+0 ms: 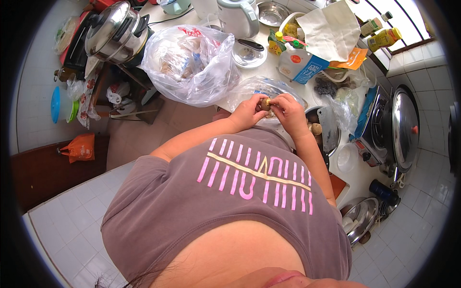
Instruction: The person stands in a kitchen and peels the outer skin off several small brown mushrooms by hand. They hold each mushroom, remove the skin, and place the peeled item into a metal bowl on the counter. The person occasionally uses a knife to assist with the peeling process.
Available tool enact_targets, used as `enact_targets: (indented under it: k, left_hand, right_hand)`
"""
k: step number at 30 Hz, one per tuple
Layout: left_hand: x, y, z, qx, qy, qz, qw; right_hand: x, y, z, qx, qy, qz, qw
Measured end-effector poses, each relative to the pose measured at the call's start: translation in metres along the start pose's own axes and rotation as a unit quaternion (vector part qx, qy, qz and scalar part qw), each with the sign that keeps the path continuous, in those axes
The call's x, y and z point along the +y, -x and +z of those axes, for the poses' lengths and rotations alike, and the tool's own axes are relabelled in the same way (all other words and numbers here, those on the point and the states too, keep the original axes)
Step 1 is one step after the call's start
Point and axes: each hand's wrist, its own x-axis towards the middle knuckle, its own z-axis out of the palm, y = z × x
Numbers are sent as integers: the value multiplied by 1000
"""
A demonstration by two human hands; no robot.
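Observation:
Both hands meet over the counter's front edge, around a small brown mushroom-like piece [265,104] with a yellowish top. My left hand [247,111] grips it between thumb and fingers. Against its yellowish part press the fingertips of my right hand [290,112]; whether they pinch off a bit is too small to tell. Under and behind the hands lies a clear plastic bag [248,88] with blue print. To the right stands a metal bowl [339,138] holding brown mushroom-like pieces [316,129]. A cleaver [328,126] lies across that bowl, partly behind my right forearm.
A large plastic bag [216,84] fills the counter's left part, near a steamer pot [108,32]. Behind are an electric kettle [236,18] and a white dish [248,59] with a black-handled tool. At right stand a portable gas stove [371,126] and a lidded wok [405,129].

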Motion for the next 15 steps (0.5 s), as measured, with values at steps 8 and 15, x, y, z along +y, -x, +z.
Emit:
enact_targets:
  k: [8, 15]
  left_hand:
    - [-1, 1, 0, 33, -97, 59, 993]
    - [-3, -1, 3, 25, -14, -1, 1000]
  right_hand:
    - [1, 2, 3, -35, 77, 8, 996]
    - [11, 12, 18, 3, 62, 71, 996]
